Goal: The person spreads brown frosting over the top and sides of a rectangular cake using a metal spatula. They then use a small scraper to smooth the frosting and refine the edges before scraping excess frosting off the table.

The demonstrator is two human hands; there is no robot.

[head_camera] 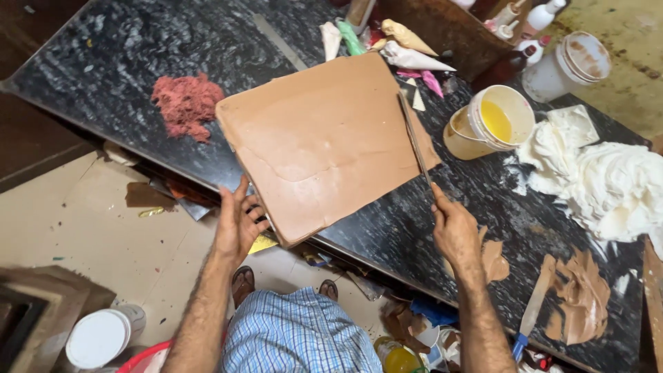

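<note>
the brown frosted slab [324,141] lies on the black counter [103,62], one corner past its near edge. the left hand [238,221], fingers spread, touches that near corner. the right hand [456,228], fingers closed on a long thin blade [413,137], lays it along the slab's right edge, running away from the person.

Slab [324,141]: flat light brown, uniform. Tabletop [124,48]: black stone, white-grey flecking. Crumb heap [185,103]: dusty red-pink. Bucket [487,124]: cream, yellow liquid inside. Cream mound [608,186]: white. Smears [580,297] at the tabletop edge: tan brown. Spatula [532,311]: pale blade, blue handle. Shirt [297,335]: blue-and-white check. Floor [90,228]: beige tile.
</note>
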